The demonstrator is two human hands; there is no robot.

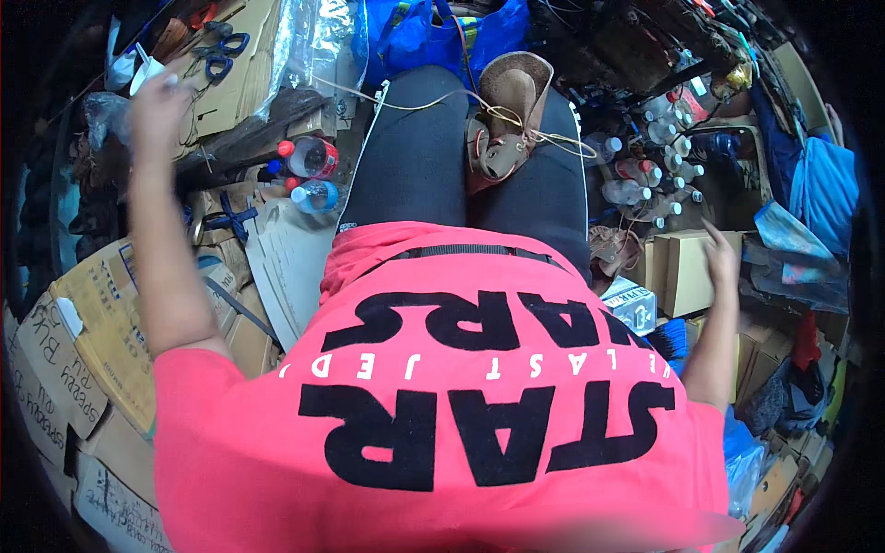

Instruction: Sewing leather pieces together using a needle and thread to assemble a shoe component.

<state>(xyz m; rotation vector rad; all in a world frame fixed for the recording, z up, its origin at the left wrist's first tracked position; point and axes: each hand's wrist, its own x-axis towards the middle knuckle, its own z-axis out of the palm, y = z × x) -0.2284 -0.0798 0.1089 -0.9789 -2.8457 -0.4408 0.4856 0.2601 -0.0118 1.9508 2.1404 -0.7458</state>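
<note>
Clear to sweep across the lap (401, 180) near its waist edge. Blocked toward the knee edge by a brown shoe (502, 158), with pale cord (401, 108) strung leftward and looping right. Hemmed in by capped bottles (318, 158) at the left edge, clustered bottles (636, 191) and a cardboard box (696, 276) rightward.

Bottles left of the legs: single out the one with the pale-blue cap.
The lowest bottle of that cluster in the picture, just below the red-labelled one; its neighbours show red or dark-blue caps.
</note>
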